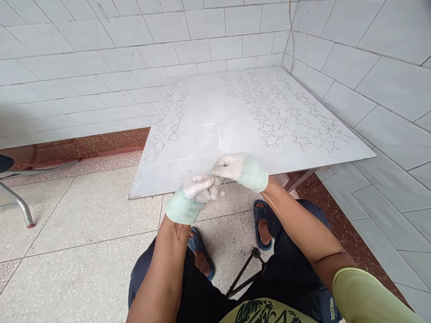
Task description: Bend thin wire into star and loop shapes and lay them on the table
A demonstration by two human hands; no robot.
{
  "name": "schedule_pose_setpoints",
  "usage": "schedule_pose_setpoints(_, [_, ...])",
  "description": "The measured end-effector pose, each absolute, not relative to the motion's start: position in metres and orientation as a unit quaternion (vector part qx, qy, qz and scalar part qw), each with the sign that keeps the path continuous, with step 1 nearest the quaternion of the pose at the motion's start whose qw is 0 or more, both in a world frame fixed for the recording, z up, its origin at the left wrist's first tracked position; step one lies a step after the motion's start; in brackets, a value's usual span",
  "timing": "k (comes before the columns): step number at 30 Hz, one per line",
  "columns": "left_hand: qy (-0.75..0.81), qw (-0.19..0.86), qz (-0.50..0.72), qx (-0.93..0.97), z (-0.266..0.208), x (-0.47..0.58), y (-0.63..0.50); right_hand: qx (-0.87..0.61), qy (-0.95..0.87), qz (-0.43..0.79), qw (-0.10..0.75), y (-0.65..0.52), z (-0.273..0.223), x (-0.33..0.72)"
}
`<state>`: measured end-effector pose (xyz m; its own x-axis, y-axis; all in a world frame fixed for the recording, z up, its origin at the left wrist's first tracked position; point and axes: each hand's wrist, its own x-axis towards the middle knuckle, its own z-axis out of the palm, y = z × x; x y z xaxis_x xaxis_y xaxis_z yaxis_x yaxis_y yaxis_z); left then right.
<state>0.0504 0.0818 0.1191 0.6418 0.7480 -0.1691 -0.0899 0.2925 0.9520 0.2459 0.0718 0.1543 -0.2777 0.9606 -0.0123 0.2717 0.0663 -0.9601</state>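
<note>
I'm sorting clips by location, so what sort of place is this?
Probably a small workshop, or a room used as one: many thin, wire-like stars and loops lie spread over a large table, and the person wears knitted gloves.

The left hand (204, 187) and the right hand (232, 167) are held close together in front of the body, both covered by white gloves with pale green cuffs. The left thumb is bent toward the forefinger, the other fingers being loosely curled below, while the right fingers are drawn into a pinch, back of the hand uppermost. The left forearm (164, 269) is stretched forward, and the right forearm (296, 220) is angled inward across the front.
</note>
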Motion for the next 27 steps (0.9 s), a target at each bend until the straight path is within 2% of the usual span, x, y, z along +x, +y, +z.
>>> schedule_pose_setpoints(8, [0.318,0.749,0.247,0.526,0.124,0.05,0.077,-0.457,-0.624,0.51,0.376,0.064,0.158,0.247])
schedule_pose_setpoints(18, [0.365,0.787,0.242,0.435,0.121,0.047,0.068,-0.453,-0.721,0.419,0.314,0.067,0.152,0.25])
schedule_pose_setpoints(22, [0.365,0.798,0.19,0.441,0.114,0.047,0.076,-0.432,-0.761,0.388,0.29,0.067,0.149,0.251])
schedule_pose_setpoints(27, [0.381,0.767,0.202,0.475,0.12,0.043,0.085,-0.447,-0.738,0.394,0.317,0.07,0.147,0.261])
